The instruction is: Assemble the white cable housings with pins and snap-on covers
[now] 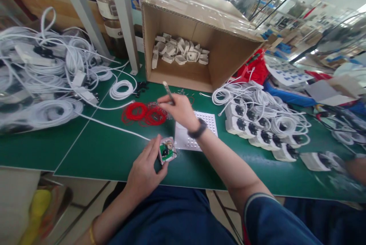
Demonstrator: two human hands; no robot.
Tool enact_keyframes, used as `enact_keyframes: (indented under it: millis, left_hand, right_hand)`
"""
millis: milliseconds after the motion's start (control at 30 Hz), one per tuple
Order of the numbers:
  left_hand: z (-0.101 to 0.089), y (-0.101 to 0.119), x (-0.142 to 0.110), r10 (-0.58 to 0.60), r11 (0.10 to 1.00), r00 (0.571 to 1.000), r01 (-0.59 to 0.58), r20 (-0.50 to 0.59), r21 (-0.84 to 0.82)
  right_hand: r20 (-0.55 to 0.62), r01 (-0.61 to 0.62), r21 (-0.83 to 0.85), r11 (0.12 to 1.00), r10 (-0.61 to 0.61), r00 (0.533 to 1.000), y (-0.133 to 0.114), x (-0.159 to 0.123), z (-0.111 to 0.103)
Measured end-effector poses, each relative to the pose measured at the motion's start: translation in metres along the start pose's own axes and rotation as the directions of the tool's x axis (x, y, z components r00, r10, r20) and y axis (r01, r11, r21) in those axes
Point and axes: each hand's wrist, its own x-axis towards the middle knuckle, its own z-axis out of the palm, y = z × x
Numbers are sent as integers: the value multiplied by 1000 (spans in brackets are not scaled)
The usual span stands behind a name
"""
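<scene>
My left hand grips a small square white housing near the table's front edge, thumb and fingers on its sides. Inside the housing are a green circuit board and a black part; a white cable runs from it to the left. My right hand is closed on slim, light-coloured tweezers, their rear end pointing up and away. Their tips are hidden by the hand. Around that hand lie small screws and thin red rings. Beneath the right wrist sits a white perforated plate.
An open cardboard box with several white housings stands behind. Coiled white cables pile up at left. White units with black parts and cables line the right side. Another person's hand is at the far right.
</scene>
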Motion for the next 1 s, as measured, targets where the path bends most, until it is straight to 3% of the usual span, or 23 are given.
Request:
enact_keyframes:
  millis: [67,167,267,400,600,767,1000]
  left_hand:
    - [0,0,-1,2,1000,1000,-2,-2,6]
    - [-1,0,-2,8,1000,1000,-8,4,-6]
    - [-1,0,-4,11,1000,1000,-11,9,-26]
    - [1,1,-4,17,1000,1000,-17,-3,-24]
    - [1,1,-3,31,1000,999,-31,-26,-2]
    - [1,0,-3,20,1000,1000,-20,-8,-13]
    - [0,2,0,13,999,1000,-13,-7,-42]
  right_hand:
    - [9,-16,66,998,15,1000,-3,-53,-13]
    - [32,-189,259,947,187,982,-3,-117,-7]
    - [-96,-104,232,967,129,987,2,-145,20]
    - [-139,76,70,995,-66,988,12,-144,46]
    - [-84,119,33,992,-116,990,15,-140,42]
    - [58,128,-173,977,-120,991,3,-141,33]
    - [43,82,-335,939,-72,996,-2,-141,34]
